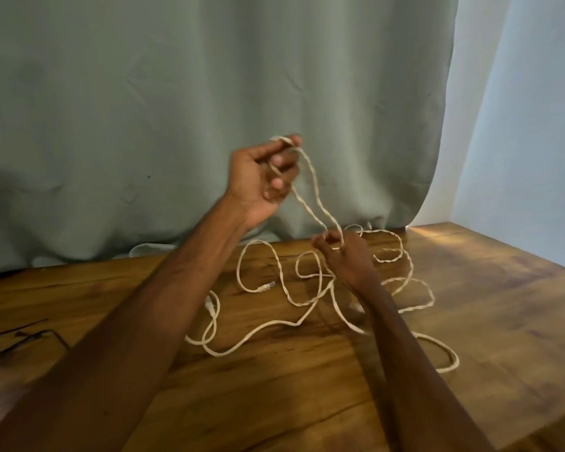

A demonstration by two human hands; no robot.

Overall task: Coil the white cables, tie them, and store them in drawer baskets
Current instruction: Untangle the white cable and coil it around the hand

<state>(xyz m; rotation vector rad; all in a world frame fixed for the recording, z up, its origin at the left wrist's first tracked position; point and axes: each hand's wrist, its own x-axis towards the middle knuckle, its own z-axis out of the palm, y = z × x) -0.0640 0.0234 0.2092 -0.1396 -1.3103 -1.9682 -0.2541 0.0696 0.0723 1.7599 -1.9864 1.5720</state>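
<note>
White cable point(310, 301) lies mostly in loose tangles on the wooden table point(470, 321), and one long loop of it is lifted. The left hand point(263, 177) grips the loop's top, raised high, probably to keep it stretched, while the right hand point(343, 256) pinches its lower strands to measure the first coil.

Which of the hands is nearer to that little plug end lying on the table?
The right. The right hand is low, just right of the plug; the left hand is raised well above it, holding the white cable.
</note>
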